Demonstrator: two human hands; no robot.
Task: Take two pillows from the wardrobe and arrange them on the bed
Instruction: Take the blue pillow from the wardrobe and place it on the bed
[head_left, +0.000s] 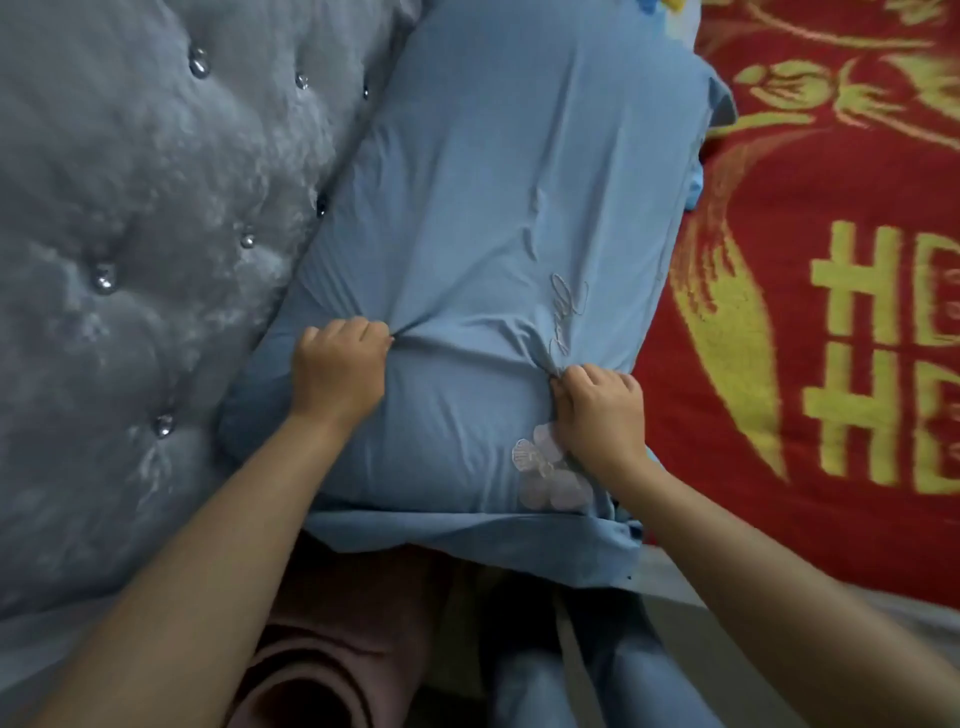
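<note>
A grey tufted headboard (130, 260), studded with shiny buttons, filled the left of the frame. A red blanket (831, 312) with yellow patterns covered the right side.

Between them lay the blue pillow (493, 208), its long axis running from the lower middle of the frame up toward the top, tilted slightly to the right. Its left long edge pressed against the headboard and its right edge lay on the blanket. The near short end, with a flat fabric flap, overhung the bed edge at the lower centre. Pale embroidered flowers (545, 475) and a line of stitched script sat near its lower right part.

Something blue and yellow showed at the top edge beyond the pillow's far end, cut off and too little in view to identify. Pinkish fabric (311, 675) at the bottom centre was dim and hard to make out.

The left hand (337, 371) was closed in a fist, pinching a fold of the pillow's cover. The right hand (602, 410) likewise had its fingers curled tight on bunched cover near the script.
</note>
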